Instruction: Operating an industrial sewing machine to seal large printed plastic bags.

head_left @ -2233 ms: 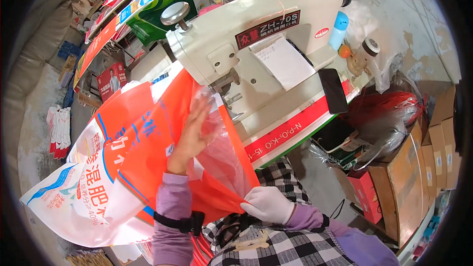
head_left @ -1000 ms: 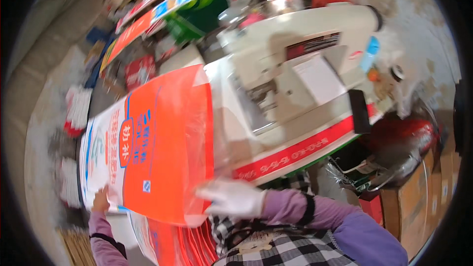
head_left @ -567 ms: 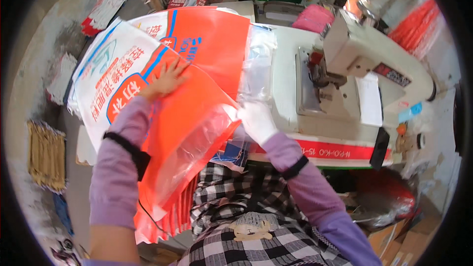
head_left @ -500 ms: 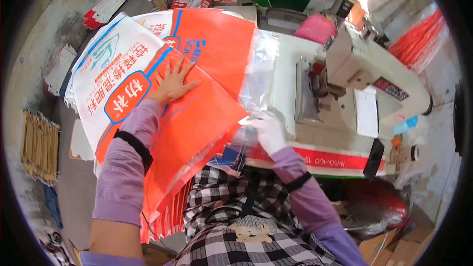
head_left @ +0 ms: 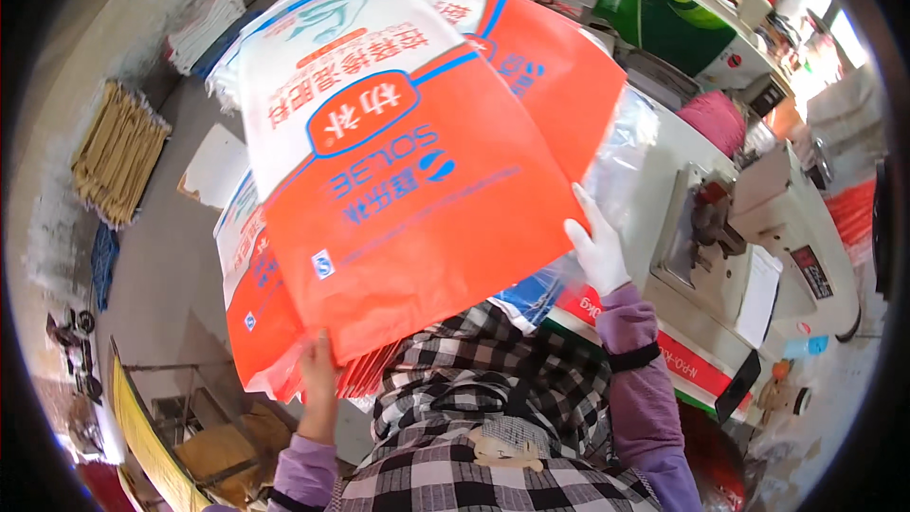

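Note:
A large orange-red and white woven sack point(head_left: 427, 275) with blue bands and printing is spread in front of me, tilted over other sacks. My left hand point(head_left: 320, 374), bare, is closed on its lower left corner. At the sack's right edge, my right hand point(head_left: 599, 251) in a white glove grips the corner between thumb and fingers. Beneath it, another orange-red sack point(head_left: 569, 66) fans out at the far right, and one more sack point(head_left: 251, 313) shows at the lower left. Clear plastic film point(head_left: 626, 147) sticks out beside the stack.
A cream sewing machine point(head_left: 777, 218) stands on the table point(head_left: 654, 218) to the right, near a pink thread cone point(head_left: 713, 121). A dark phone-like slab point(head_left: 737, 387) hangs at the table's front edge. Bundles of tan sacks point(head_left: 118, 156) lie along the left wall.
My left hand has moved from flat on the sacks down to the near left corner. The top sack has been swung round and lifted, its corner now in my right hand. The view has turned left.

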Demonstrator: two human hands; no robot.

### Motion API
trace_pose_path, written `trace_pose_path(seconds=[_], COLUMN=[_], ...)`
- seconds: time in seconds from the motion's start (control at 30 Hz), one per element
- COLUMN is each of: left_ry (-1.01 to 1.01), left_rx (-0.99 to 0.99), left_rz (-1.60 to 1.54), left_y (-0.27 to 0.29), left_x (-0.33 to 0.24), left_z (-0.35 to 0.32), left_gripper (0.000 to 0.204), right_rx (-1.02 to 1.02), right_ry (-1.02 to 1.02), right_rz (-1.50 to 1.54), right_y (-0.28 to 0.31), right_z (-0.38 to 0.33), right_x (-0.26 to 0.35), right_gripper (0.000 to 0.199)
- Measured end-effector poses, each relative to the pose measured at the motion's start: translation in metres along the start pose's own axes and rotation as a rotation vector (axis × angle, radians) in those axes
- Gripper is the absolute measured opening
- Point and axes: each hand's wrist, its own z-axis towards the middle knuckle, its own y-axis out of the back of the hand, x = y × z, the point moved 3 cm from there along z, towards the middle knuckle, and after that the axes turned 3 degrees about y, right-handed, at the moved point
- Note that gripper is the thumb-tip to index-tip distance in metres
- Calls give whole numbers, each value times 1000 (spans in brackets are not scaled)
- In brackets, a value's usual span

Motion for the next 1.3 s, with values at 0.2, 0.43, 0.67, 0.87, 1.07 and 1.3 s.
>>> trace_pose_path(seconds=[0.2,0.43,0.67,0.87,1.07,1.3], left_ry=[-360,-500,-257,-139,11,-514], left_rx=[7,-290,-376,-266,125,-251], left_rz=[-623,-513,-396,-425,-459,359], left_y=[33,202,170,158,108,71], left_x=[-92,-82,85,112,145,34], left_z=[-19,-27,-30,48,89,75], left_gripper=[23,32,20,32,52,42], right_rx=[5,148,640,214,174,-117], right_ry=[-344,363,-55,-145,-78,-202], right_rz=[285,-110,-197,-147,-318,-42], right_y=[-25,-197,-325,-341,-303,-281], right_z=[26,70,-31,-44,-47,-73], right_x=[35,175,78,39,34,27], right_gripper=[35,31,44,34,37,37])
